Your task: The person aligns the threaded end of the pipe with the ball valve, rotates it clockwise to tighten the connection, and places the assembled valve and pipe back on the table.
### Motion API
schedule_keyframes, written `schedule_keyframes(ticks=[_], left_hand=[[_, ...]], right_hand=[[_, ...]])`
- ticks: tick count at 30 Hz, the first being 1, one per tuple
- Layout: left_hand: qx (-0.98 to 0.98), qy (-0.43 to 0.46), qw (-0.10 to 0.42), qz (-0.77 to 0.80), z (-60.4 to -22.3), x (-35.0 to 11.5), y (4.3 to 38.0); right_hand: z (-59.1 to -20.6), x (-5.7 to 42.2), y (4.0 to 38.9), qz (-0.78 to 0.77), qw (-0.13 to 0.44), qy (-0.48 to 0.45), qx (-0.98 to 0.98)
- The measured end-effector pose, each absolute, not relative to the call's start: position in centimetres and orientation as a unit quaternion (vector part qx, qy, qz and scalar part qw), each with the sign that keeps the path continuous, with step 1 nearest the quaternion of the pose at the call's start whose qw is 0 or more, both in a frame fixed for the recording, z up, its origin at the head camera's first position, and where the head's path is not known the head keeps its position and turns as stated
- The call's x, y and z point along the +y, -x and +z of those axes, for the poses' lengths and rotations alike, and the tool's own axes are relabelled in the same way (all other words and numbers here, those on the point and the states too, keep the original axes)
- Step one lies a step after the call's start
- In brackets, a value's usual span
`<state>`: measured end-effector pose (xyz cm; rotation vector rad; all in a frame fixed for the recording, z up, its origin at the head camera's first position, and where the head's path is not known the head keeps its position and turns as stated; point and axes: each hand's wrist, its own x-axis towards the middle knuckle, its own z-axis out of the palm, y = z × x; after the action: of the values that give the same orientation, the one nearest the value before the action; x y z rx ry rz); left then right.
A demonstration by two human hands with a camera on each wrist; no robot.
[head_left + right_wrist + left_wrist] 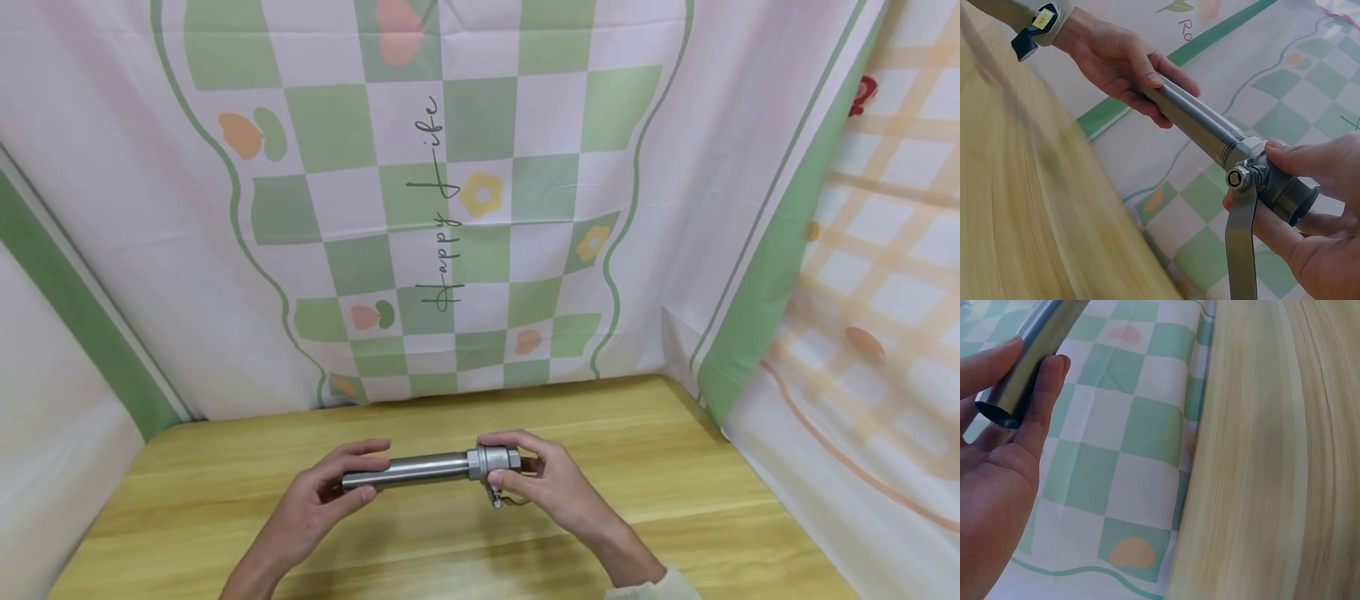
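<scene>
A smooth metal pipe (427, 469) lies crosswise in front of me, held over the table. Its right end meets a metal ball valve (492, 458), with some thread (1232, 145) showing at the joint in the right wrist view. From the valve's side hangs a flat lever handle (1241, 244), fixed by a nut (1237, 178). My left hand (311, 500) grips the pipe near its free end, thumb on one side and fingers on the other; the hollow mouth shows in the left wrist view. With thumb and fingers, my right hand (558, 483) holds the valve body.
A wood-grain table (675, 517) spreads beneath both hands. Behind it hangs a green-and-white checked cloth (480, 275), reaching the table's back edge. More cloth (885, 292) hangs at the right, and white cloth (52, 417) at the left. A strapped device (1041, 25) sits on my left wrist.
</scene>
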<state>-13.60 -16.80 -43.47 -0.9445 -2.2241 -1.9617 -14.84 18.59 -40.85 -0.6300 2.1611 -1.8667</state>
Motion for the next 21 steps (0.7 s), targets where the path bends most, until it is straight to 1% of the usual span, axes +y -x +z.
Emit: schedule_keyframes(ticks=[4, 10, 13, 19, 21], left_hand=[[-0.724, 0.282, 0.004, -0.629, -43.44, -16.9, 13.59], [-0.732, 0.247, -0.039, -0.634, -43.37, -17.13, 13.52], [-0.732, 0.249, -0.052, -0.632, -43.4, -17.16, 13.51], [-0.691, 0.282, -0.084, -0.66, -43.57, -17.16, 13.7], [-0.684, 0.283, -0.085, -0.667, -43.6, -17.17, 13.74]], right_hand=[[-40.86, 18.56, 14.78, -0.635, 0.108, 0.216, 0.733], [-40.93, 18.49, 14.73, -0.637, 0.109, 0.223, 0.73], [-40.94, 18.53, 14.71, -0.636, 0.109, 0.225, 0.73], [-41.01, 18.67, 14.72, -0.634, 0.105, 0.227, 0.732], [-41.05, 18.61, 14.76, -0.634, 0.105, 0.229, 0.731]])
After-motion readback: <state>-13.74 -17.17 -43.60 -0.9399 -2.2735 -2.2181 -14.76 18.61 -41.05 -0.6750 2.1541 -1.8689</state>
